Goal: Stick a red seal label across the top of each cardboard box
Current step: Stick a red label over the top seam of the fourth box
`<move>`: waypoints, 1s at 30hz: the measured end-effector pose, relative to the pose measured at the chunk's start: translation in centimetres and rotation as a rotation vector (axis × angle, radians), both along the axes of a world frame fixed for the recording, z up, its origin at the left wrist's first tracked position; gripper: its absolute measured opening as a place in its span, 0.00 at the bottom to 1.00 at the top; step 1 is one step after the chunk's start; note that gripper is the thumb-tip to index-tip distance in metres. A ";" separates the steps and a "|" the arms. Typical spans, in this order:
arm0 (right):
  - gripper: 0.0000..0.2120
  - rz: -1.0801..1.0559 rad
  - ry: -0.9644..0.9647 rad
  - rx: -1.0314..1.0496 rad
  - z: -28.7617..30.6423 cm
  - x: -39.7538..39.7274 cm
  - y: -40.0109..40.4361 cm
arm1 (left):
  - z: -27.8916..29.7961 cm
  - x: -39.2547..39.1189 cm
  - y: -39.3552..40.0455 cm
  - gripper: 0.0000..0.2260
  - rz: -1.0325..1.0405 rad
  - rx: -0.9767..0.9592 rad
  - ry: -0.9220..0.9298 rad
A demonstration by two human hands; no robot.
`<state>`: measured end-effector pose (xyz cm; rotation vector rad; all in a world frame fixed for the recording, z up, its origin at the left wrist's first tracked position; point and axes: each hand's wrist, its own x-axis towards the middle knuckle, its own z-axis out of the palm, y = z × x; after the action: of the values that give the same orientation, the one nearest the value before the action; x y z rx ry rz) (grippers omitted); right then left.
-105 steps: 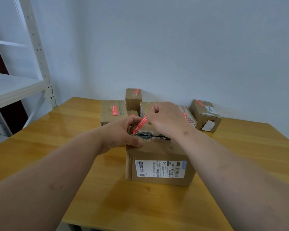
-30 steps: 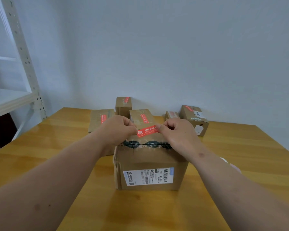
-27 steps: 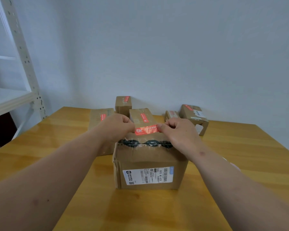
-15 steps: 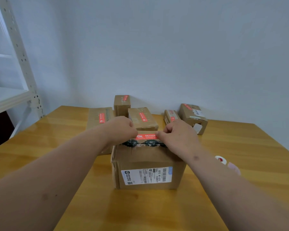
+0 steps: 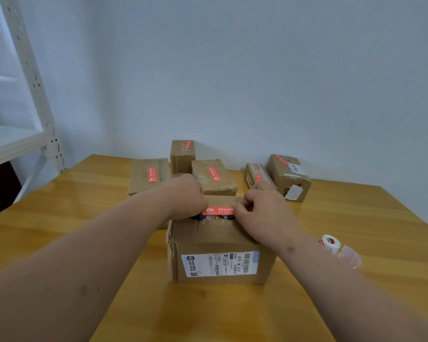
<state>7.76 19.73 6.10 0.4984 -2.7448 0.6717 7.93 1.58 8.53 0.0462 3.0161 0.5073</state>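
Observation:
A cardboard box (image 5: 220,243) with a white shipping label on its front stands in the middle of the wooden table. A red seal label (image 5: 219,210) lies flat across its top, just behind a strip of dark tape. My left hand (image 5: 185,198) pinches the label's left end with curled fingers. My right hand (image 5: 262,213) pinches its right end the same way. Both hands rest on the box top.
Several smaller boxes with red seals stand behind, among them a flat one (image 5: 150,175), a middle one (image 5: 213,177) and a right one (image 5: 288,176). A roll of red labels (image 5: 330,243) lies right of my forearm. A white metal shelf (image 5: 17,134) stands at left.
The red label, held stretched above the box a second ago, has been lowered and now lies on the box top. Both hands came down with it.

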 end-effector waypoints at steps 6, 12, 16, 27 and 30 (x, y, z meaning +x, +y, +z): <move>0.13 0.013 -0.007 0.018 -0.1 -0.1 0.0 | 0.0 -0.1 0.1 0.14 0.001 -0.006 -0.012; 0.14 0.023 0.000 0.016 -0.1 -0.1 -0.1 | 0.1 -0.4 0.2 0.15 0.021 -0.003 -0.013; 0.14 0.031 -0.005 0.029 -0.2 -0.1 -0.1 | 0.2 -0.2 0.5 0.15 0.022 -0.017 0.000; 0.14 0.042 0.010 0.031 -0.1 -0.1 -0.1 | 0.2 0.2 0.6 0.15 0.019 -0.054 0.052; 0.14 0.043 0.008 0.032 -0.2 -0.1 -0.1 | 0.0 0.3 0.7 0.14 0.028 -0.064 0.071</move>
<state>7.69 19.61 5.93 0.5680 -2.7479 0.6357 8.28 2.33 8.54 0.0178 3.1040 0.4206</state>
